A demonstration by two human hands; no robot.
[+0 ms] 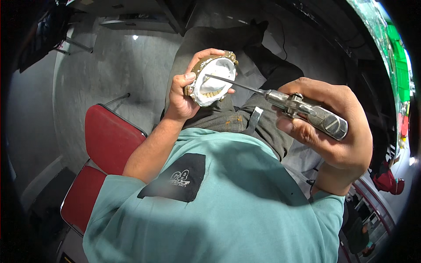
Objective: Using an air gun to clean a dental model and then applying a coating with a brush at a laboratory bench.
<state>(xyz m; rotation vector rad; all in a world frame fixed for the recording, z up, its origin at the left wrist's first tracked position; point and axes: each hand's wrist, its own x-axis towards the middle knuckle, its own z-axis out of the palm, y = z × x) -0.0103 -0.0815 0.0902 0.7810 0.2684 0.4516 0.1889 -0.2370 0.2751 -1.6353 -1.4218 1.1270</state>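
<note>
Over my lap, my left hand (186, 94) grips a brass-coloured dental flask (196, 72) by its rim, thumb on the near side and fingers behind. White plaster (209, 86) lines its hollow, and a yellowish curved row (213, 94) lies along the lower part. My right hand (333, 118) is wrapped round a silver metal chisel tool (302, 106) with a lever-like part on its body. Its long thin rod points left, and the tip overlaps the plaster inside the flask. Whether the tip touches the plaster, I cannot tell.
A red chair (109, 136) stands to my left. Dark furniture (140, 21) lines the far side of the grey floor (131, 57). At the right rim, a table edge with a clear covering (377, 30) and green items (399, 65) curves past. Another person (357, 234) appears at lower right.
</note>
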